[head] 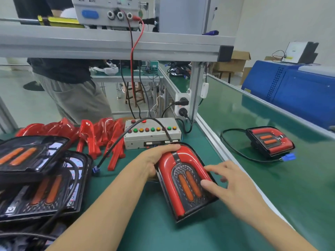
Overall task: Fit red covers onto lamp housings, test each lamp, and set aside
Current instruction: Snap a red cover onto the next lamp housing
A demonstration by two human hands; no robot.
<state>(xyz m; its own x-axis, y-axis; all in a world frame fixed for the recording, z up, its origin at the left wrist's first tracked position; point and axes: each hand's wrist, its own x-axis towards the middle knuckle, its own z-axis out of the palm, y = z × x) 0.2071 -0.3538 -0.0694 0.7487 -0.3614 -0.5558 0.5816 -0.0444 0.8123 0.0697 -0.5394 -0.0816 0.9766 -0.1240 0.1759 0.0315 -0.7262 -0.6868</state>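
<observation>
A lamp housing [183, 182] with a red U-shaped cover [169, 180] fitted on it lies on the green mat in front of me. My left hand [157, 156] grips its far rounded end, fingers curled over the top. My right hand [230, 185] hovers at the lamp's right side with spread fingers, the thumb touching the lamp face. Several loose red covers [101, 134] lie in a pile at the back left. Bare black housings [38, 178] with orange strips are stacked at the left. A finished lamp [270, 142] with its cable rests on the conveyor belt to the right.
A grey test box [152, 133] with coloured buttons stands behind the lamp, a black cable with a blue plug [96, 169] trailing from it. An aluminium frame post [195, 91] and rail separate the mat from the conveyor belt [272, 187]. A person stands at the back left.
</observation>
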